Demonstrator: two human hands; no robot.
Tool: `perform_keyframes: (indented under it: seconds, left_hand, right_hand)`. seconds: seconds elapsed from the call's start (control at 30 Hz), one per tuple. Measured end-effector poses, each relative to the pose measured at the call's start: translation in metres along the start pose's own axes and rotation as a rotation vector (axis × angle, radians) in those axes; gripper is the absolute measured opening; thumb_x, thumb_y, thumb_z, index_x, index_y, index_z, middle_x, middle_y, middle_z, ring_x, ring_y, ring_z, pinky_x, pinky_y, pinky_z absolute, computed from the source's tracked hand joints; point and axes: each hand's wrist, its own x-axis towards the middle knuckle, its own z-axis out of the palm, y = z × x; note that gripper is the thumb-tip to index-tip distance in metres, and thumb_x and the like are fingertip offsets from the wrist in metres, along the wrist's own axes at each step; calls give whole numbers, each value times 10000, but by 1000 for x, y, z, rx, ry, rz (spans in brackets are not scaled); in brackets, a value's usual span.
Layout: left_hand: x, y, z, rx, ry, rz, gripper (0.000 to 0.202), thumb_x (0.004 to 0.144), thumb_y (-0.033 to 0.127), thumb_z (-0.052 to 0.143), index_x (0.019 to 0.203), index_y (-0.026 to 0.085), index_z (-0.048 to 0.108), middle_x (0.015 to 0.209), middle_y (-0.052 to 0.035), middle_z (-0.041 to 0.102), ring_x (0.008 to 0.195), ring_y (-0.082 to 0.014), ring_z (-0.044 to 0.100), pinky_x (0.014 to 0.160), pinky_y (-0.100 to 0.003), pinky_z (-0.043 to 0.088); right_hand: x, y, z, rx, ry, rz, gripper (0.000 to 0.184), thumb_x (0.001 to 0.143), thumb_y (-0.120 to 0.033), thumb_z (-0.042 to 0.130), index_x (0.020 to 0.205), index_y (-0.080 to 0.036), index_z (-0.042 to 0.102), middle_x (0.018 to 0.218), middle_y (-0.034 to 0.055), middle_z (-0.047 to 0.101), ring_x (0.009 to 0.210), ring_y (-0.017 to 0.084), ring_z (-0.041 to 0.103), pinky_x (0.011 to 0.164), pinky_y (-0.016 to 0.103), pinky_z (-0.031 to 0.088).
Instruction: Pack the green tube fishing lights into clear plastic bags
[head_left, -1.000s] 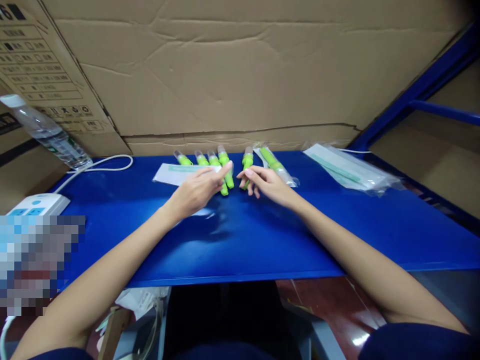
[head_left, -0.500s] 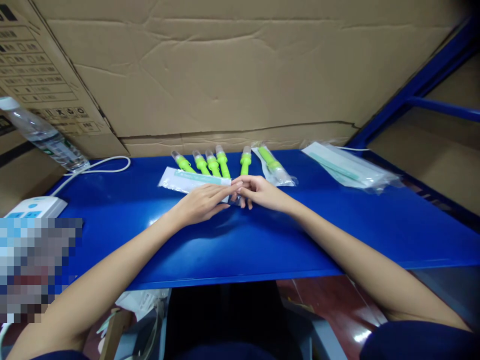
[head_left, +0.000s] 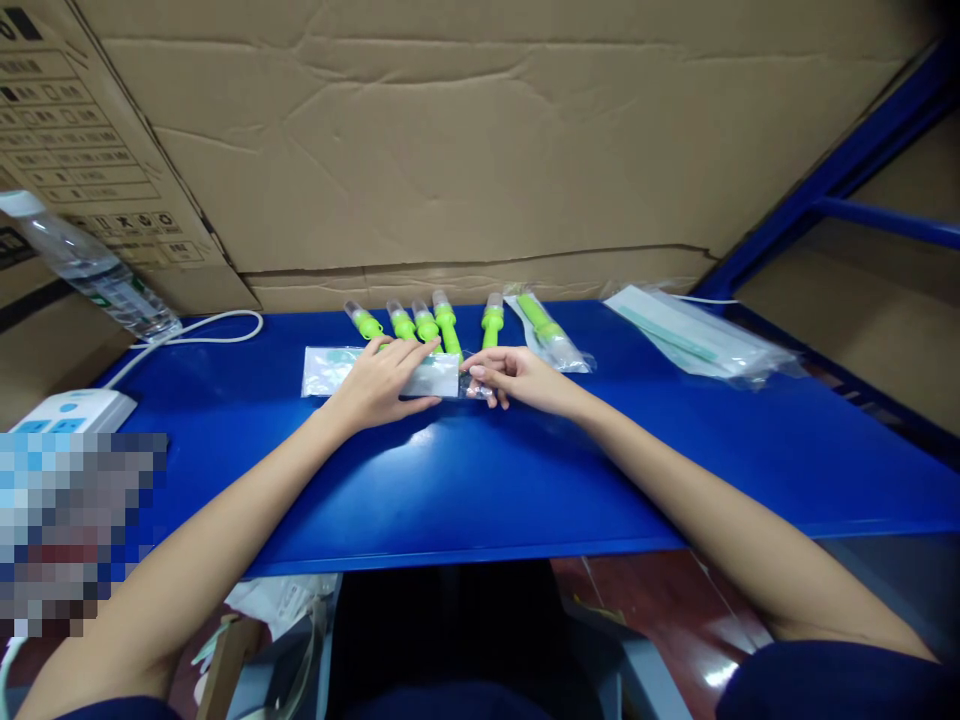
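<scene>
Head view: a bottle [head_left: 97,275] tilts at left; at centre, a plastic packet [head_left: 322,372] lies under the left hand [head_left: 381,388], its fingers spread; the right hand [head_left: 517,380] pinches the packet's clear end, near a bagged green stick [head_left: 538,318].

Person's L forearm [head_left: 240,510] + R forearm [head_left: 697,490] angle fwd & inward, elbows bent. L hand [head_left: 382,385] palm dn, fingers extended, thumb out twd R. R hand [head_left: 529,380] curled, thumb + index pinched, tips ptg L. Hands close, not touching.
</scene>
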Motion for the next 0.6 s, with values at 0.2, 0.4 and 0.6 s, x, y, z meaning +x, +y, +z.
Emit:
perform_keyframes:
  seconds: [0.2, 0.4, 0.6]
  left_hand:
    - [0, 1, -1, 7, -25, 8, 690, 929, 549, 588, 1420, 69, 516, 1247, -204, 675, 1118, -315, 646, 942, -418, 449]
    - [0, 3, -2, -17, -78, 22, 676, 976, 559, 500, 1443, 70, 503, 1235, -190, 686, 1098, -307, 656, 918, -409, 458]
    - [0, 1, 0, -29, -75, -26, 602, 1012, 546, 433, 1411, 107, 539, 1249, -174, 706, 1114, -290, 682, 927, -399, 494]
  right_hand:
    - [1, 2, 2, 0, -6, -8, 251, 878, -376, 704, 1009, -162, 691, 802, 22, 719, 546, 77, 604, 440, 196, 479]
    - [0, 1, 7, 14, -17, 28, 295, 853, -422, 722, 984, -162, 680, 751, 14, 718, 543, 85, 600, 449, 196, 470]
    - [0, -1, 2, -52, 58, 24, 514, 948, -631, 516, 1014, -146, 673, 695, 37, 696, 487, 100, 547, 434, 225, 427]
